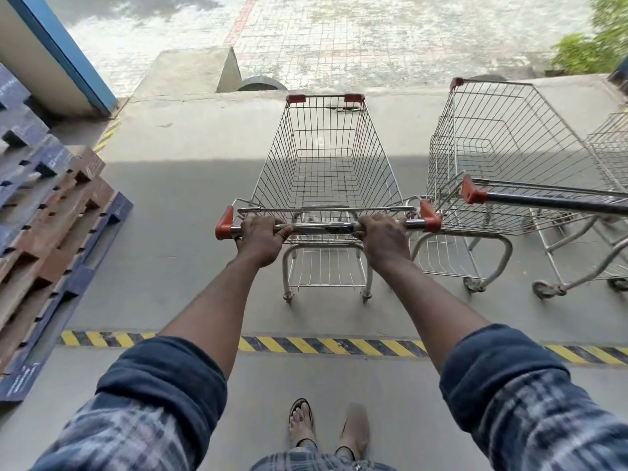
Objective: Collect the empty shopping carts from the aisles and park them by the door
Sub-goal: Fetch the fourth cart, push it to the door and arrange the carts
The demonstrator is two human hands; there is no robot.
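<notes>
Floor is bare grey concrete slab (176,205), shaded in the lower half of the frame, sunlit in a band above mid-frame. Beyond the slab edge, top of frame: brick-paved yard (339,39), patchy and pale in the light. Left edge: stack of wooden pallets (51,212), blue and brown, the bottom one flat on the slab. Upper left: cream wall panel with a blue edge (68,52). Centre of frame: empty wire shopping cart (326,158), orange corner caps, wheels on the concrete, nose pointing to the top of the frame, sitting past the floor tape. Just right of it: a second empty cart (492,141), same heading; can't tell if the two touch. A third cart (611,144) is cut off by the right edge. Black bar with an orange cap (543,200) at right; unclear which cart it belongs to. Yellow-black hazard tape (306,345) runs across the slab in the lower third; a short piece (107,134) sits by the wall base. Concrete wedge (227,71) top centre at the slab edge, green shrubs (591,45) top right. Rolled plaid sleeves (153,402) at the bottom corners. Left hand (261,239) and right hand (384,239) are both wrapped around the centre cart's metal handle (323,227), palms down, arms straight out. Sandalled feet (300,419) bottom centre, on the near side of the tape.
</notes>
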